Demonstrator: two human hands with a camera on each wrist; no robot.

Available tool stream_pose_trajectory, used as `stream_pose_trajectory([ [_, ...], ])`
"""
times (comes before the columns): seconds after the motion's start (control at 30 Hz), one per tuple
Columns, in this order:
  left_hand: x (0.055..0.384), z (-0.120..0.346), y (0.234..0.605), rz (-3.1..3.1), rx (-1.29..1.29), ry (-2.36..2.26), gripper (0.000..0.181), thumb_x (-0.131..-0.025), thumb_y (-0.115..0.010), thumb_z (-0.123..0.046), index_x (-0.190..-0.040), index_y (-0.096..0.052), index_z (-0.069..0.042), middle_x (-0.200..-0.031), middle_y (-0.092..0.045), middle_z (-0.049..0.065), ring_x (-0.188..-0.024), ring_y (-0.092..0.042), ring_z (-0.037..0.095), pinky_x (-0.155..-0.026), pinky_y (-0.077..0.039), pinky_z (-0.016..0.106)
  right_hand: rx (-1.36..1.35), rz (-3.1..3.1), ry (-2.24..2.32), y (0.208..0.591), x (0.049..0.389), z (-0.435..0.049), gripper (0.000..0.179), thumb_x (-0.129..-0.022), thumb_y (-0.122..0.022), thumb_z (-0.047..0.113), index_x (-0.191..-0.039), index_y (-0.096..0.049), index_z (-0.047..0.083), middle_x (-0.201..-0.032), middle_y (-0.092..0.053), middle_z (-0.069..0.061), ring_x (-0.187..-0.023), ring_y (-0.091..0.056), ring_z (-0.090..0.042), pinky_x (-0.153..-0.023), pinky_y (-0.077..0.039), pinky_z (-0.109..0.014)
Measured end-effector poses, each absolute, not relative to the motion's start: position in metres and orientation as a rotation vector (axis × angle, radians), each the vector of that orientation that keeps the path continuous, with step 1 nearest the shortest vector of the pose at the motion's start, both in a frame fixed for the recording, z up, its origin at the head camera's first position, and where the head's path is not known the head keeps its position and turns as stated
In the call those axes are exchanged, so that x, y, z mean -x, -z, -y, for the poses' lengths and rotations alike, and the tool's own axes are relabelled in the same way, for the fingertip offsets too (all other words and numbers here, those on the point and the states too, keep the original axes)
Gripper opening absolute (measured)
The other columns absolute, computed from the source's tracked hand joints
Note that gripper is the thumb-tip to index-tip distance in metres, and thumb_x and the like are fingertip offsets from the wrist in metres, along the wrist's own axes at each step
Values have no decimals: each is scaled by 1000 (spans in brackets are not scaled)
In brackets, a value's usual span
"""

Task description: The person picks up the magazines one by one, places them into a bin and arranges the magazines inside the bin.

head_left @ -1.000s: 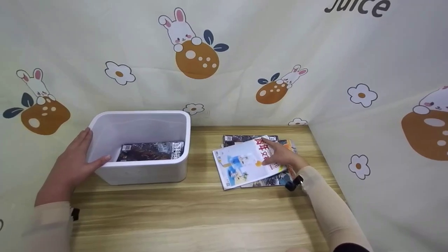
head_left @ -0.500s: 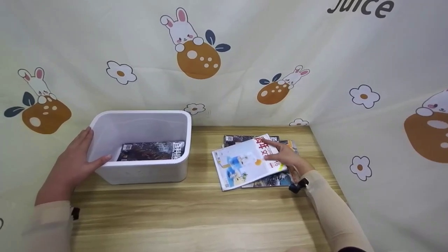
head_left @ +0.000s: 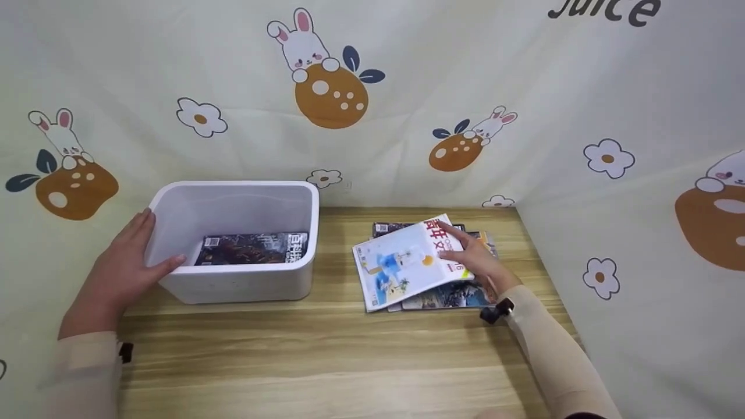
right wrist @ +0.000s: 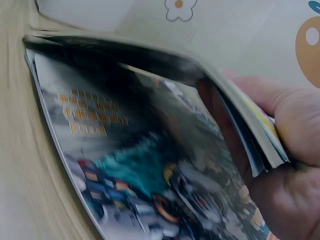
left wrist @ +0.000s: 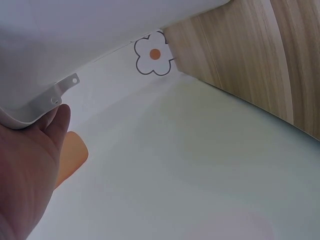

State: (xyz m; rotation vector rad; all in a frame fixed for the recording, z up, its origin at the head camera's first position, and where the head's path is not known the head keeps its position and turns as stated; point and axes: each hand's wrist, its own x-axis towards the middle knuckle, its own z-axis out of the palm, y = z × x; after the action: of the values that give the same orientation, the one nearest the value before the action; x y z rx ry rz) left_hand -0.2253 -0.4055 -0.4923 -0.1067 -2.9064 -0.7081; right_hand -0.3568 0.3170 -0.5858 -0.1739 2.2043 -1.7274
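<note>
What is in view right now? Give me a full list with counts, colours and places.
bin: one, white, left part of the table, a dark magazine lying inside.
top magazine: one, white and blue cover with red lettering, lifted at its right edge off the stack.
stack of magazines: at least two, dark and colourful covers, right part of the table.
table: one, light wood.
backdrop cloth: cream with rabbits, oranges and flowers, behind and on both sides.
left hand: on the bin's left wall, thumb on its front corner.
right hand: grips the top magazine's right edge.

"Juice", its top cut off, apparently, on the backdrop cloth (head_left: 605,11).
</note>
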Motion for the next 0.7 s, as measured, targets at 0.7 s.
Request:
stream_pose_trajectory([
  [0.7,224,404,490,2909,114,701,115,-101,-70,-65,-178,-7,-7,-183,-7,25,-166,-11,56,-117,-19,88,200,-1992,2122,556,350,-286,89,-99,-83,3,-172,-43,34,-137,-68,-19,-101,-79,-28,-76,-70,-39],
])
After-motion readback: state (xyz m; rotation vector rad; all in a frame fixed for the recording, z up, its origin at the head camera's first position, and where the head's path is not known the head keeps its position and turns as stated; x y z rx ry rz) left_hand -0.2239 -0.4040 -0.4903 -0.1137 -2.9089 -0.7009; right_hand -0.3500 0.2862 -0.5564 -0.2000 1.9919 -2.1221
